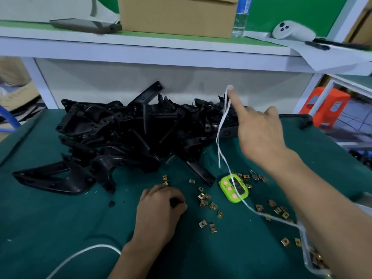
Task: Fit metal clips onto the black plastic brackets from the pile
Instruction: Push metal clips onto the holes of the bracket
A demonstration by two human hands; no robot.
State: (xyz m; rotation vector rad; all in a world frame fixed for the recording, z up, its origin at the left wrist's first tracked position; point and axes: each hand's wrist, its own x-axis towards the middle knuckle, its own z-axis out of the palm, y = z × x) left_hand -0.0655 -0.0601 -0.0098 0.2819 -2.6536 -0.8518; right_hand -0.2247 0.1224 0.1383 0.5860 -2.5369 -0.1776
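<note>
The right hand point(259, 133) hangs over the far right end of the bracket pile point(120, 127). Its grip is released, with a white cord point(222, 121) merely hooked over the outstretched index finger. That cord runs down to the green timer point(234, 188) lying among the loose clips point(203, 198) on the desk point(60, 228). Lifting further would likely drag the timer through them and scatter them, or snag the cord on a bracket edge. The left hand point(161, 206), near centre, is clenched on something small with a metallic glint, probably a clip, which may slip if attention stays right.
</note>
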